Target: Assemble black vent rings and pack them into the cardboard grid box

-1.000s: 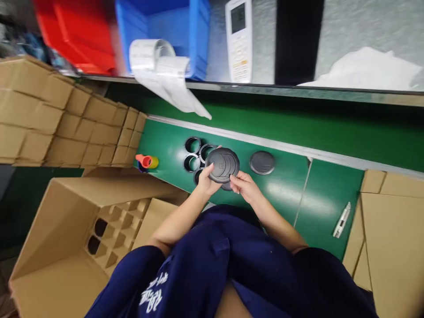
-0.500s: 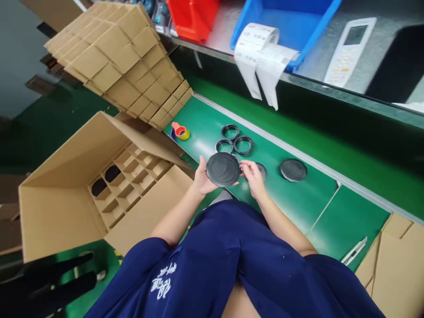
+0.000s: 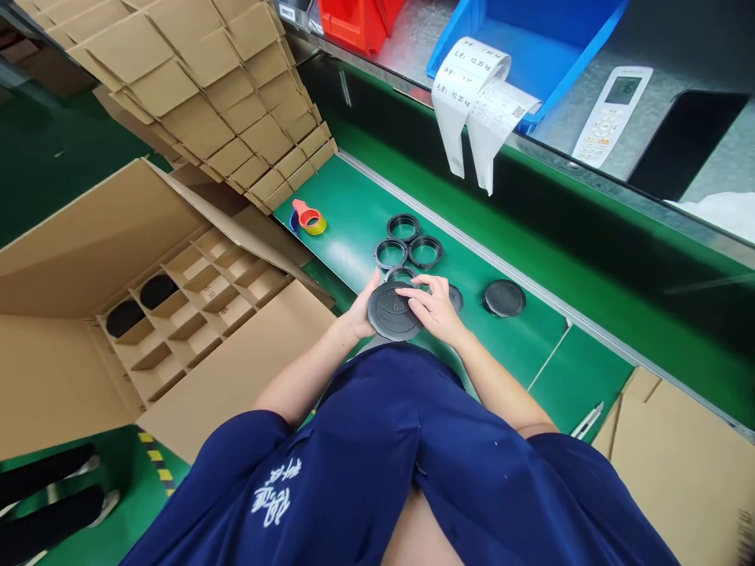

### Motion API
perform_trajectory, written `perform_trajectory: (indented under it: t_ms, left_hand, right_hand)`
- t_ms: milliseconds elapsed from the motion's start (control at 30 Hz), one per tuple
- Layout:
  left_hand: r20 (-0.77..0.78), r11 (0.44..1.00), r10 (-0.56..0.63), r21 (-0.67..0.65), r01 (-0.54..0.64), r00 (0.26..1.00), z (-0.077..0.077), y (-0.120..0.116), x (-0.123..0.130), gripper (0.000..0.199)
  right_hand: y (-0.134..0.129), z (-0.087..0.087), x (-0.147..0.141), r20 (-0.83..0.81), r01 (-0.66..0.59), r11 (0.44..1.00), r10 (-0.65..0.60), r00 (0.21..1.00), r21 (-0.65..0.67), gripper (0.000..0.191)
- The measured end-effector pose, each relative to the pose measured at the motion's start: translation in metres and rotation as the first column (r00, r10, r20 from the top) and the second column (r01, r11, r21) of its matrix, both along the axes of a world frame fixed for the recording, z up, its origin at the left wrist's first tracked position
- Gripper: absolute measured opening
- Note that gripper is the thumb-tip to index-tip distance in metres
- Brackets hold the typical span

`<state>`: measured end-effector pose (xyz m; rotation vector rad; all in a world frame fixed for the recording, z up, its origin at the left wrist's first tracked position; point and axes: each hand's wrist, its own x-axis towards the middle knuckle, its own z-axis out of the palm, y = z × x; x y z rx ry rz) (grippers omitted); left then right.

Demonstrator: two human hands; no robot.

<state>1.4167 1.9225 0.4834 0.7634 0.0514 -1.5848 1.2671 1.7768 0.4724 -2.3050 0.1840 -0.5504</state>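
Note:
A round black cover (image 3: 392,313) with curved ridges and a raised mark is held low over the bench edge, close to my body. My left hand (image 3: 359,313) grips it by its left rim, the thumb along the edge and the other fingers hidden beneath. Across the cover's upper right face lie the stretched fingers of my right hand (image 3: 435,308), touching it without gripping. Just beyond are several black rings (image 3: 425,252) on the green bench. Another dark round piece (image 3: 455,298) is partly hidden behind my right hand. Farther right lies a black round cover (image 3: 505,298).
An open carton (image 3: 236,354) with cardboard dividers stands left, black round pieces in two cells. Stacked dividers (image 3: 230,102) rise behind it. A tape roll (image 3: 312,222) and a utility knife (image 3: 587,421) lie on the bench. Printed labels (image 3: 451,118) hang from the shelf. Someone's legs (image 3: 53,503) show lower left.
My right hand has moved from the cover's right edge onto its top face. My left hand keeps its hold. The view has shifted, bringing more of the carton's inside into sight.

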Motion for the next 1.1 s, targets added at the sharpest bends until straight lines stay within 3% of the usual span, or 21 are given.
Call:
perform_trajectory:
  t_ms: [133, 300, 367, 467, 600, 767, 900, 967, 1033, 1100]
  left_hand:
    - [0.062, 0.999, -0.032, 0.024, 0.031, 0.998, -0.002, -0.014, 0.003, 0.079]
    - [0.031, 0.968, -0.249, 0.016, 0.249, 0.968, -0.003, -0.029, 0.003, 0.086]
    - [0.018, 0.960, -0.280, -0.002, 0.280, 0.960, -0.001, -0.034, 0.003, 0.088]
    - [0.026, 0.959, -0.282, 0.040, 0.281, 0.959, 0.002, -0.042, 0.004, 0.093]
    - [0.005, 0.971, -0.232, 0.053, 0.231, 0.973, 0.005, -0.051, 0.007, 0.095]
    - [-0.053, 0.982, -0.189, -0.033, 0.188, 0.980, 0.000, -0.058, 0.006, 0.084]
    - [-0.056, 0.985, -0.151, 0.076, 0.155, 0.987, -0.008, -0.059, 0.007, 0.081]
    - [-0.034, 0.983, -0.121, 0.138, 0.124, 0.992, -0.016, -0.058, 0.010, 0.079]
    - [-0.037, 0.982, -0.097, 0.157, 0.101, 0.995, -0.029, -0.054, 0.015, 0.075]
    - [-0.070, 0.980, -0.112, 0.158, 0.122, 0.991, -0.045, -0.049, 0.018, 0.072]
  right_hand:
    - [-0.013, 0.004, -0.005, -0.050, -0.043, 0.999, 0.043, 0.998, 0.001, 0.050]
    - [-0.021, -0.001, -0.007, -0.066, -0.027, 0.999, 0.029, 0.997, 0.034, 0.062]
    - [-0.023, -0.001, -0.008, -0.068, -0.013, 0.996, 0.019, 0.997, 0.083, 0.069]
    - [-0.027, 0.002, -0.009, -0.067, 0.007, 0.976, 0.008, 0.998, 0.216, 0.072]
    - [-0.028, 0.008, -0.011, -0.059, 0.071, 0.905, -0.051, 0.997, 0.419, 0.072]
    - [-0.029, 0.008, -0.014, -0.084, 0.138, 0.866, -0.111, 0.990, 0.480, 0.073]
    - [-0.031, -0.001, -0.014, -0.097, 0.170, 0.872, -0.141, 0.985, 0.458, 0.076]
    - [-0.030, -0.006, -0.014, -0.102, 0.149, 0.919, -0.120, 0.988, 0.366, 0.075]
    - [-0.028, -0.012, -0.014, -0.119, 0.040, 0.980, -0.016, 0.993, 0.196, 0.068]
    - [-0.024, -0.018, -0.014, -0.179, -0.108, 0.994, 0.112, 0.978, 0.033, 0.063]
